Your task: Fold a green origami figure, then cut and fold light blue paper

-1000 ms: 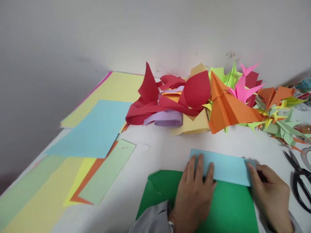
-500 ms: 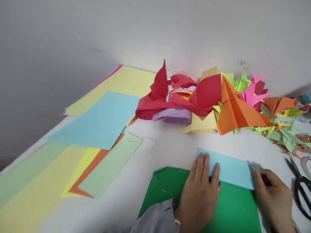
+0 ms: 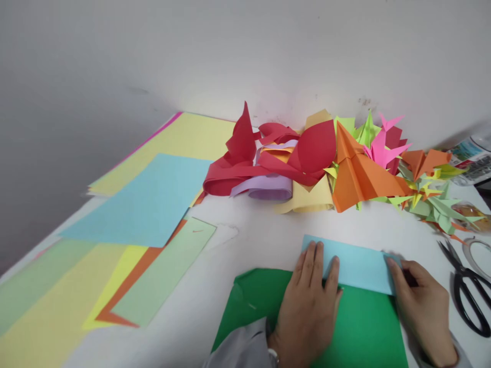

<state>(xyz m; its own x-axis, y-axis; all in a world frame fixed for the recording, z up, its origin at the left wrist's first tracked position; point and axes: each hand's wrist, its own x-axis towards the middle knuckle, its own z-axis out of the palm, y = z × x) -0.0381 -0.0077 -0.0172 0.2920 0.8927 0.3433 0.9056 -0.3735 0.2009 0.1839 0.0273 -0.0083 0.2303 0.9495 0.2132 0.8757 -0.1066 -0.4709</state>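
A light blue strip of folded paper (image 3: 356, 266) lies across the far edge of a green sheet (image 3: 368, 322). My left hand (image 3: 309, 306) rests flat on the left part of the strip, fingers stretched out and pointing away from me. At the strip's right end, my right hand (image 3: 422, 301) pinches the paper between thumb and fingers; the fingertips are partly hidden behind it. Black-handled scissors (image 3: 466, 286) lie just right of my right hand, blades parted.
Large coloured sheets, with a blue sheet (image 3: 141, 199) on top, cover the left side. Red paper bands (image 3: 230, 171), an orange paper plane (image 3: 360, 174) and several folded paper shapes (image 3: 437, 204) are piled along the wall. A tape roll (image 3: 479, 255) sits beyond the scissors.
The view has shifted slightly, so everything appears a little further left and more of the right side shows. Both hands keep their places on the blue strip.
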